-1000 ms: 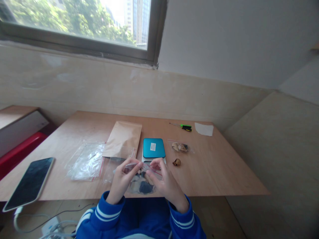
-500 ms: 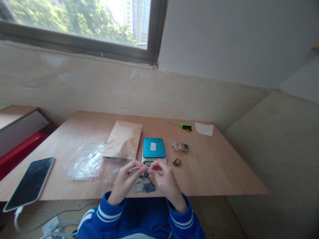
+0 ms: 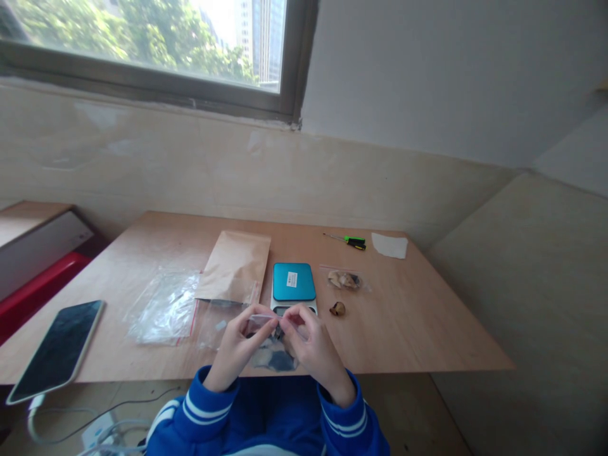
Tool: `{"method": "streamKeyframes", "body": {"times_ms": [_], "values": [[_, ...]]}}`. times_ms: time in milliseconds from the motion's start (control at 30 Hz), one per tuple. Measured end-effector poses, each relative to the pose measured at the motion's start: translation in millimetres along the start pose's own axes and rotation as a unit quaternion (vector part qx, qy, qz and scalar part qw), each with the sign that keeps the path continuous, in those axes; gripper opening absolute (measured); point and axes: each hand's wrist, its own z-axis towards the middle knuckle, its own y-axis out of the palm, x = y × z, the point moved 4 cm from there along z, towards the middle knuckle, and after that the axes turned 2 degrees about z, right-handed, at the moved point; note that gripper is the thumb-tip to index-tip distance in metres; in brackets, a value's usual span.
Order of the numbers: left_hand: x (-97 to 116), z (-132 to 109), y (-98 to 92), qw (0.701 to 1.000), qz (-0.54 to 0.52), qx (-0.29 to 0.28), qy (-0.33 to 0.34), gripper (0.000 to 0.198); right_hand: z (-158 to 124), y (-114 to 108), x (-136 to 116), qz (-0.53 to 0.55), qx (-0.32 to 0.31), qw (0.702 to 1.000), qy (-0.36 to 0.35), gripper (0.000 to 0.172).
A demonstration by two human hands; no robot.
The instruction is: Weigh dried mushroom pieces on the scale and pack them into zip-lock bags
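Note:
Both hands pinch the top edge of a small clear zip bag (image 3: 274,358) with dark and pale pieces inside, held above the near table edge. My left hand (image 3: 240,351) grips the bag's left part, my right hand (image 3: 310,348) the right part, fingertips almost meeting. Just behind them stands a small scale with a teal top (image 3: 293,282). A loose nut-like piece (image 3: 337,309) lies right of the scale, and a small filled zip bag (image 3: 344,280) lies behind it.
A brown paper pouch (image 3: 234,265) and empty clear zip bags (image 3: 164,307) lie left of the scale on the wooden table (image 3: 418,329). A phone (image 3: 57,349) overhangs the left front corner. A green-handled screwdriver (image 3: 349,241) and white paper (image 3: 389,246) lie at the back right.
My fingertips have drawn together along the bag's top edge, from apart to nearly touching at its middle. Nothing else on the table has moved.

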Motion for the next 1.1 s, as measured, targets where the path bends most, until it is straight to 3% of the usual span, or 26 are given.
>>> {"method": "streamKeyframes", "body": {"times_ms": [167, 433, 700, 933, 1100], "values": [[3.5, -2.6, 0.6, 0.999, 0.043, -0.004, 0.016, 0.023, 2.0, 2.1, 3.3, -0.011, 0.012, 1.000, -0.019, 0.018], [-1.0, -2.3, 0.7, 0.999, 0.045, 0.006, 0.018, 0.021, 1.5, 7.4, 2.2, -0.014, 0.087, 0.994, -0.061, 0.018], [-0.9, -4.8, -9.7, 0.999, 0.028, 0.020, 0.026, 0.020, 4.7, 11.0, 9.1, 0.019, 0.001, 0.999, -0.038, 0.024], [-0.9, -3.2, -10.7, 0.998, 0.050, 0.024, 0.038, 0.019, 3.1, 11.1, 4.5, -0.115, 0.073, 0.984, -0.116, 0.033], [2.0, -2.3, -2.1, 0.999, 0.029, -0.022, 0.030, 0.018, 0.6, 15.5, -4.6, -0.176, 0.080, 0.969, -0.151, 0.027]]}}
